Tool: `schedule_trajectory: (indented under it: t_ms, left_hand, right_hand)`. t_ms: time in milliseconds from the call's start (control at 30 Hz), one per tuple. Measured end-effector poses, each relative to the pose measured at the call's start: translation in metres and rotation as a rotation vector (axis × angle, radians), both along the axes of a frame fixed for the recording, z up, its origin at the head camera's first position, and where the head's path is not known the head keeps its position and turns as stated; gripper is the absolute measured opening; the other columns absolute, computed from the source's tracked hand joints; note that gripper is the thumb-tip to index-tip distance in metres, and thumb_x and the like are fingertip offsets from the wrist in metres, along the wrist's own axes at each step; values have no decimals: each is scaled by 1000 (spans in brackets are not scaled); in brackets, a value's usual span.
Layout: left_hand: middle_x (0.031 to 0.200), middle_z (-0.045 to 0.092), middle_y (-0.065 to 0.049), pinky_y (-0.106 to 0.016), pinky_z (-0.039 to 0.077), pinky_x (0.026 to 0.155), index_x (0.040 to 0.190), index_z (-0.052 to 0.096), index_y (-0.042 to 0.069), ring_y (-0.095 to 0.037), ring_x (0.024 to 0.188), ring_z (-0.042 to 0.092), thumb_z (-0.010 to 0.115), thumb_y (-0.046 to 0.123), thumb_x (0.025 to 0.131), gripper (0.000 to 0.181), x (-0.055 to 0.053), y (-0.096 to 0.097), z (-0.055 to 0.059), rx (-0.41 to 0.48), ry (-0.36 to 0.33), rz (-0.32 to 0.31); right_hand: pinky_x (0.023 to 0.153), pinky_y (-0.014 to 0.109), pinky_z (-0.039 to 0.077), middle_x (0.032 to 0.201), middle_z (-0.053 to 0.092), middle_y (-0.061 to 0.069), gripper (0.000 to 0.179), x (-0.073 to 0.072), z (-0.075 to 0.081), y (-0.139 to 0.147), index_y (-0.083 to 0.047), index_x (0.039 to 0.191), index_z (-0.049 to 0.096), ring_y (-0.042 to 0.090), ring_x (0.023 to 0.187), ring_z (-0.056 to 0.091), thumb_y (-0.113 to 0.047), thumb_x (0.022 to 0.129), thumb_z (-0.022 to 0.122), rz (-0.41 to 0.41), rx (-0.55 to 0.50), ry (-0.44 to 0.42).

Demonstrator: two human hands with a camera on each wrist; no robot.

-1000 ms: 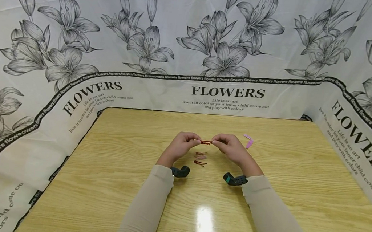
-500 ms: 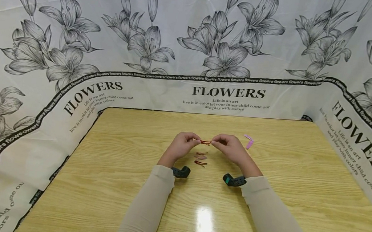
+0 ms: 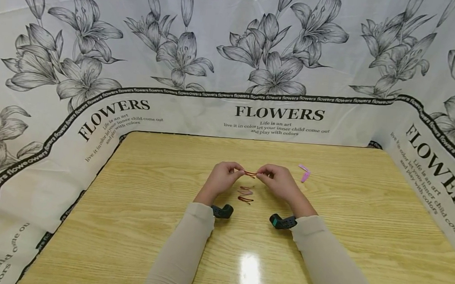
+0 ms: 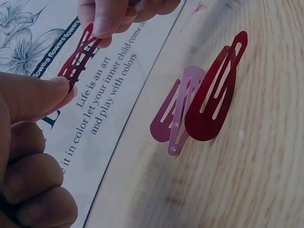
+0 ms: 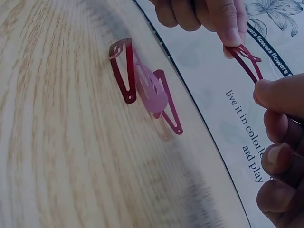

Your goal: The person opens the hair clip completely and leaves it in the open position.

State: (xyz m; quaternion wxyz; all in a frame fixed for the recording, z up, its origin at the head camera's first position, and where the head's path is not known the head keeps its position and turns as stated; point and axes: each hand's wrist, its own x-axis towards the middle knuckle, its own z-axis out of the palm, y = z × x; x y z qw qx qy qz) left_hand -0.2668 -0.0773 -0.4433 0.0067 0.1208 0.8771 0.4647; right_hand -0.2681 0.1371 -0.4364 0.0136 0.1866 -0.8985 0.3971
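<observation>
A dark red snap hair clip (image 3: 250,173) is stretched between both hands over the table. My left hand (image 3: 220,178) pinches one end of it with thumb and index finger. At the other end, the thumb and index finger of my right hand (image 3: 279,182) pinch it. In the left wrist view the clip's two arms (image 4: 76,59) stand apart, partly hidden by the fingertips. Just below the hands on the wood stand a row of three clips: a dark red one (image 4: 202,121) nearest me, a pink one (image 4: 187,90) in the middle, and a reddish one (image 5: 170,107) farthest.
To the right of my right hand, a pink hair clip (image 3: 305,177) lies with its parts spread on the wooden table (image 3: 351,201). A white flower-print cloth (image 3: 197,113) hangs around the table's back and sides. A dark wrist camera (image 3: 282,221) sits on each wrist.
My right hand has shifted slightly left, toward my left hand, so less of the held hair clip shows between the fingers. The clips on the table stay where they were.
</observation>
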Motion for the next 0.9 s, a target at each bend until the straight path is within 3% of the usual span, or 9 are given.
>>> schedule_trajectory:
  t_ms: [500,900]
  left_hand:
    - [54,45,2,-25,33,43,100,73,19,-11,44,37,62,33,95,18,-1,0,-7,-52,23,65]
    - [55,44,3,-25,32,45,97,72,18,-11,46,36,63,29,95,14,0,0,-9,-102,42,74]
  right_hand:
    - [65,32,44,88,67,1,12,-11,-15,-5,-18,98,70,18,72,51,-26,96,62,1,14,16]
    - [63,33,43,85,66,1,11,-16,-18,-7,-17,97,70,18,70,51,-24,96,62,3,36,9]
